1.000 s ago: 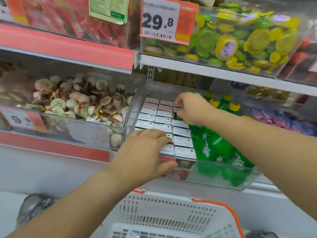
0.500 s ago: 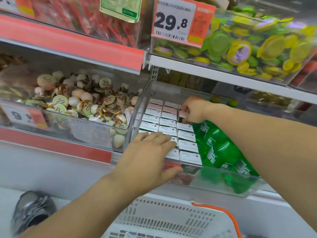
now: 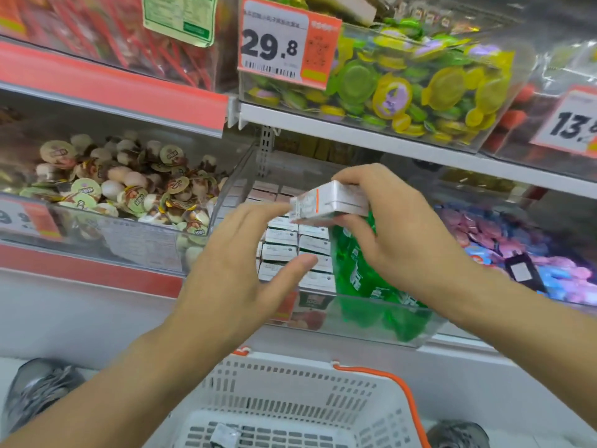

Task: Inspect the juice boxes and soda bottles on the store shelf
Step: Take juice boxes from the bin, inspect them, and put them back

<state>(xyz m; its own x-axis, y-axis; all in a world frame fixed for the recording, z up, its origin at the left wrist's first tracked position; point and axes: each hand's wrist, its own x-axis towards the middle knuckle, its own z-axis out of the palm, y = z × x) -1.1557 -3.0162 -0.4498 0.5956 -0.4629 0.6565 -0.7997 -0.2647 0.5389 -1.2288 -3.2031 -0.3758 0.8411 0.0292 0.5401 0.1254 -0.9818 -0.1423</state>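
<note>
My right hand [image 3: 384,227] grips a silver-white juice box [image 3: 332,202] with an orange stripe, lifted on its side above the clear bin [image 3: 371,321]. Rows of juice boxes [image 3: 297,247] stand in the bin's left half, white tops up. Green soda bottles [image 3: 361,279] lie in its right half, partly hidden under my right hand. My left hand [image 3: 245,270] hovers in front of the bin with fingers spread, its fingertips near the lifted box's left end; whether they touch it I cannot tell.
A white shopping basket [image 3: 290,405] with an orange handle sits below the shelf. A bin of round pudding cups [image 3: 122,192] is to the left, pink and blue sweets [image 3: 523,250] to the right. An upper shelf holds green and yellow jelly cups [image 3: 403,92] behind a 29.8 price tag [image 3: 274,43].
My right hand has pulled a juice box out of the back of the bin and raised it. My left hand has lifted off the front boxes and opened toward it.
</note>
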